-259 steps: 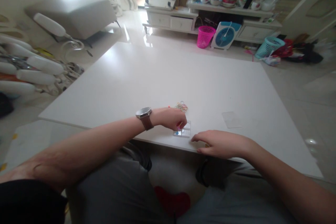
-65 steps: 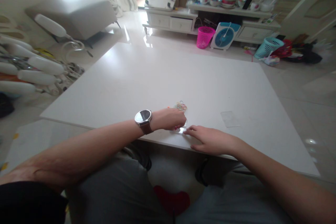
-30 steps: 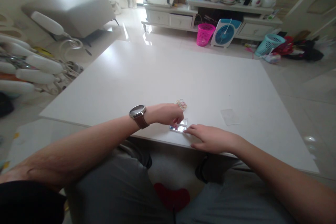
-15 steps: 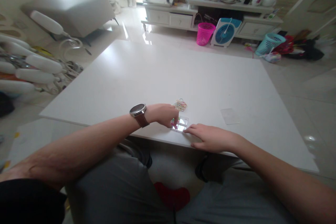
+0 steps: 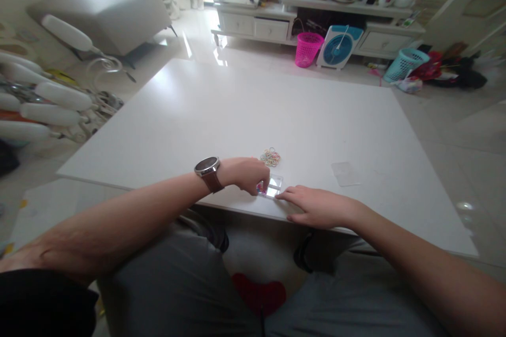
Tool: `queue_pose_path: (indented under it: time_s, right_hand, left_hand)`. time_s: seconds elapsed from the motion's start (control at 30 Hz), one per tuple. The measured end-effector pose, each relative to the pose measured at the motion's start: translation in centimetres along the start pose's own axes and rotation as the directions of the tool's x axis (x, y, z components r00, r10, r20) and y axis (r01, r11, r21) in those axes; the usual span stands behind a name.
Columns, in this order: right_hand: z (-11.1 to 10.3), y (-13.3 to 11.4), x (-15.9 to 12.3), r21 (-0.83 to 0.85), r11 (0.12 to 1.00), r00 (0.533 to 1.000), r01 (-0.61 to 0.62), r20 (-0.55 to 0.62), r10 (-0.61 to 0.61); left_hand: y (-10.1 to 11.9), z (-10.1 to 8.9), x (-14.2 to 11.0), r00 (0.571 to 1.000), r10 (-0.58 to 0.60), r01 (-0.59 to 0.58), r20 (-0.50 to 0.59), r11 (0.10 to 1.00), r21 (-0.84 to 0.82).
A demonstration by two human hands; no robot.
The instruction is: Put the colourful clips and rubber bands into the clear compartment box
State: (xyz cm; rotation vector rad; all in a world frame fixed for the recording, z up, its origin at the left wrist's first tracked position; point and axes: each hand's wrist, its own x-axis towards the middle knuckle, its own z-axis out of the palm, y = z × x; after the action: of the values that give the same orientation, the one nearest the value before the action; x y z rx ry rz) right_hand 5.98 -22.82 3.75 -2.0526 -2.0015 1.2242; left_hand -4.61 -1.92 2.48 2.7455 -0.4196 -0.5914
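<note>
A small clear compartment box lies near the table's front edge, with small colourful pieces showing in its left side. My left hand, a watch on its wrist, bends over that side. Its fingers are curled down and drawn together at the pieces; what they hold, if anything, is hidden. My right hand rests flat on the table, fingers stretched out, its fingertip touching the box's near right corner. Just beyond the box sits a loose pile of thin coloured rings, like small rubber bands. A clear flat lid lies farther right.
The white table spreads out ahead, its front edge close to my lap. Beyond it stand a pink basket, a blue fan and a low cabinet with dishes on top. White chairs are at the left.
My left fingers have shifted slightly within the left side of the box and now cover more of it. The right hand stays at the corner. The camera view has moved a little.
</note>
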Motion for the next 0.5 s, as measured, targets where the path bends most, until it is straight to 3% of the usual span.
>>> queue_pose_path:
  time_s: [0.23,0.4,0.5]
  right_hand:
    - [-0.1,-0.08,-0.06,-0.002,1.0,1.0,-0.012,0.005,0.012]
    - [-0.12,-0.17,-0.08,-0.014,1.0,1.0,-0.02,0.014,0.02]
    - [-0.21,-0.3,-0.01,-0.022,1.0,1.0,-0.022,0.02,0.023]
  left_hand:
    - [-0.22,0.68,0.18,1.0,-0.028,0.027,-0.007,0.998,-0.063]
    - [-0.1,0.16,0.02,0.999,0.014,-0.015,-0.037,0.999,-0.033]
    - [-0.04,-0.16,-0.06,1.0,0.023,-0.023,0.0,0.999,-0.035]
